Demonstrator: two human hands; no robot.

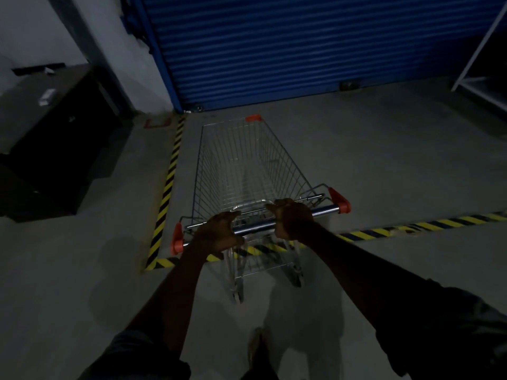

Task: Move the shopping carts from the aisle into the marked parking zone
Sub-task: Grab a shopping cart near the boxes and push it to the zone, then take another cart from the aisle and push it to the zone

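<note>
The left hand and right hand are each curling round the handle, set apart, likely for steering straight. The cart is pointing to 12 o'clock, its basket lying inside the tape, rear wheels standing outside. It is hugging the tape at 10 o'clock, probably leaving room at 2 o'clock. A shutter is blocking the far end.

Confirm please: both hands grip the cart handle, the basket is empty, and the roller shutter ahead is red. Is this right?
Not quite: the head view shows the roller shutter is blue, not red. The rest holds: the left hand and the right hand grip the cart handle, and the basket is empty.
</note>
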